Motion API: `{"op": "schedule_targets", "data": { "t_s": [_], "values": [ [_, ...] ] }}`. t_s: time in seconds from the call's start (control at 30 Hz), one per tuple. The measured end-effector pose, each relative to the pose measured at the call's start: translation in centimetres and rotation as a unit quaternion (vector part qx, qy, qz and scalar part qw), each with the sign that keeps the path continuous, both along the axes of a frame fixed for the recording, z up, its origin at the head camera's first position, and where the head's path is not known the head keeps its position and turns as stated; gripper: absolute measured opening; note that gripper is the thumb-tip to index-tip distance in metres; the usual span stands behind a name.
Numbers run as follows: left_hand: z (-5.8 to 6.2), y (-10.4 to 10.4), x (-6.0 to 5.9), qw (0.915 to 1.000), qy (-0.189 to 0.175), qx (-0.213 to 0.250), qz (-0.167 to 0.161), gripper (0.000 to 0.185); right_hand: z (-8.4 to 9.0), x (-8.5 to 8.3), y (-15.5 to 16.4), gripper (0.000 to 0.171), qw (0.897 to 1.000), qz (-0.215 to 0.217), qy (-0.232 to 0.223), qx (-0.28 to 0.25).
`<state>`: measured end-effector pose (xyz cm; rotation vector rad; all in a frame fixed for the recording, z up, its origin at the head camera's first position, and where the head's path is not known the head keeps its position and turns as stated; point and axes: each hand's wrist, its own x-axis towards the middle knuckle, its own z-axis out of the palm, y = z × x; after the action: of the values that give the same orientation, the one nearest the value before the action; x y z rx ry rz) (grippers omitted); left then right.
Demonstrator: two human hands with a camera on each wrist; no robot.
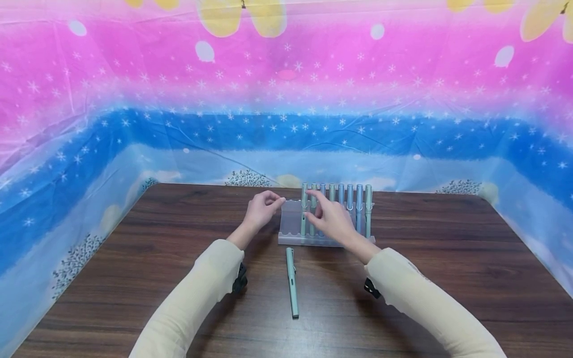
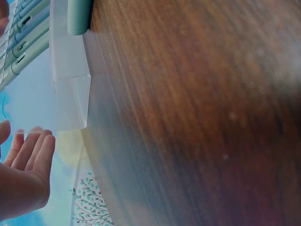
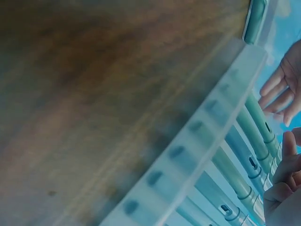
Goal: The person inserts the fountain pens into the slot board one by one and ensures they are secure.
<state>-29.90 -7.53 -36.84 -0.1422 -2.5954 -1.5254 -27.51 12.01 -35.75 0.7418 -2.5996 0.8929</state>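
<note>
A frosted clear pen rack [image 1: 291,219] [image 2: 70,94] [image 3: 202,136] stands on the brown table and holds several blue and green pens [image 1: 358,204] [image 2: 23,37] [image 3: 244,127] side by side. Its left slots are bare. My right hand [image 1: 329,219] [image 3: 284,188] lies over the rack, fingertips touching the leftmost pens. My left hand [image 1: 264,206] [image 2: 26,169] hovers at the rack's upper left corner with relaxed fingers, holding nothing. One loose green pen [image 1: 292,278] [image 2: 79,16] [image 3: 256,21] lies on the table in front of the rack.
The dark wooden table [image 1: 447,258] is walled on three sides by a pink and blue plastic cloth [image 1: 286,99] printed with stars. Black wrist mounts [image 1: 239,278] sit on both cream sleeves.
</note>
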Motion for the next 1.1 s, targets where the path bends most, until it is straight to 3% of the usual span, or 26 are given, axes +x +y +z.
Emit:
{"op": "schedule_targets", "data": {
  "t_s": [0.4, 0.8, 1.1],
  "values": [
    [0.0, -0.1, -0.1, 0.9999, -0.002, 0.011, -0.004, 0.024, -1.5, 1.2, 1.0, 0.04, 0.999, 0.012, -0.049, 0.005],
    [0.0, -0.1, 0.2, 0.9998, -0.003, 0.018, -0.009, 0.025, -2.2, 2.4, 1.1, 0.033, 0.997, 0.033, -0.068, 0.024],
    [-0.2, -0.2, 0.1, 0.9986, -0.014, 0.048, -0.019, 0.026, -2.5, 2.8, 1.1, 0.033, 0.995, 0.042, -0.09, 0.025]
  ]
}}
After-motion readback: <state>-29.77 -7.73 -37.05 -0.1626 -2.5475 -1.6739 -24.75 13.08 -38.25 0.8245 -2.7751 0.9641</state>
